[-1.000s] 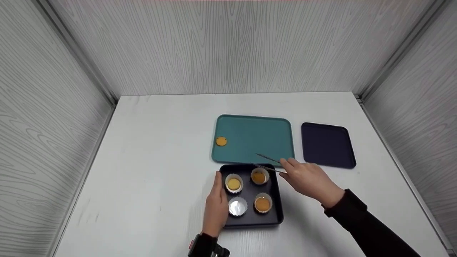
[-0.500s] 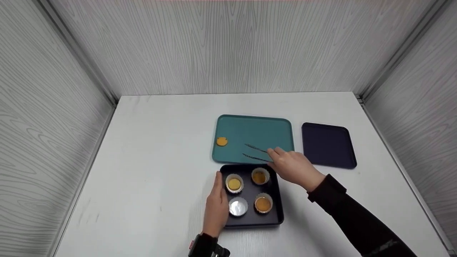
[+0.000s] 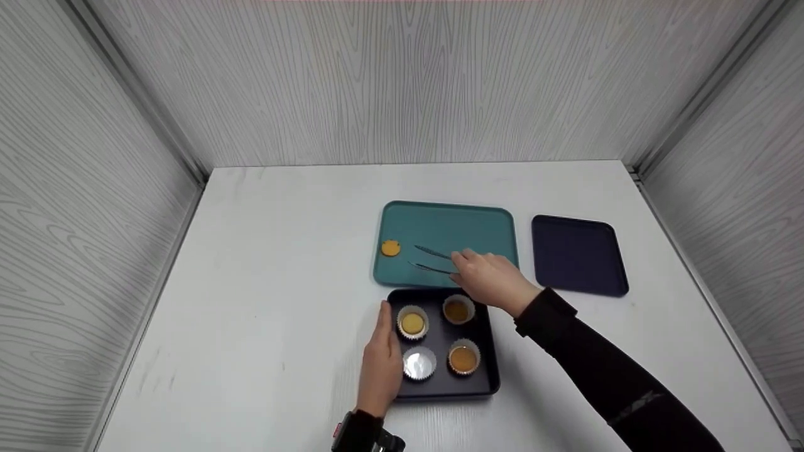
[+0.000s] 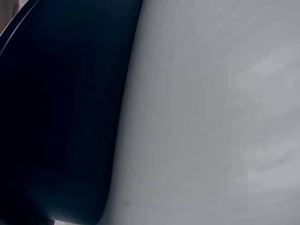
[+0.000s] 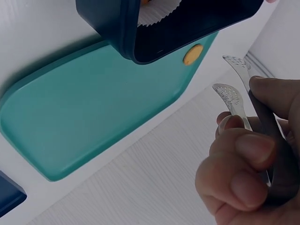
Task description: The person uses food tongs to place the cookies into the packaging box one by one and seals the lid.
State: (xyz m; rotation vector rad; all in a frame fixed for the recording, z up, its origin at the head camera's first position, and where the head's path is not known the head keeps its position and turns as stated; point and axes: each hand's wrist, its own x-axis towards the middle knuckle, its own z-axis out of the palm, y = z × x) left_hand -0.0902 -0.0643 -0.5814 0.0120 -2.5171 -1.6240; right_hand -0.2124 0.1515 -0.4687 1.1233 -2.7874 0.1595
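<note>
My right hand grips metal tongs above the teal tray. In the right wrist view, the perforated tips of the tongs stand apart with nothing between them. A round golden cookie lies near the tray's left edge, left of the tips. My left hand rests with straight fingers along the left wall of a deep dark-blue baking pan. Several fluted paper cups stand in the pan. One cup holds a yellow round, two hold orange-brown rounds, and the front-left cup shows its shiny bottom.
A flat dark-blue tray lies right of the teal one. The pan sits directly in front of the teal tray on a white table. Grey wood-grain panels enclose the table at the back and both sides.
My right hand has carried the tongs from above the pan's back-right cup leftward and away from me, over the teal tray towards the cookie. The left hand and pan have not moved.
</note>
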